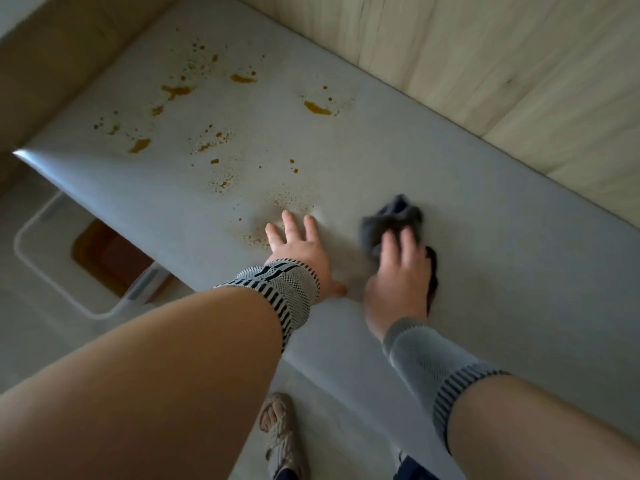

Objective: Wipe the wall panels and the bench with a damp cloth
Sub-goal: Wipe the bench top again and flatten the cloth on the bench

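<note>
A pale grey padded bench (467, 209) runs across the view, with orange-brown stains (317, 108) spattered over its left and middle part. My left hand (299, 247) lies flat on the cushion with spread fingers, just below a patch of fine specks. To its right, my right hand (398, 271) presses a crumpled dark grey cloth (394, 216) onto the bench; the cloth sticks out past the fingertips and along the hand's right side. Light wood wall panels (502, 64) rise behind the bench.
A white bin (52, 271) with a brownish inside stands on the floor left of the bench. My sandalled foot (278, 434) is on the pale floor below the bench's front edge. Another wood panel (52, 64) closes the bench's left end.
</note>
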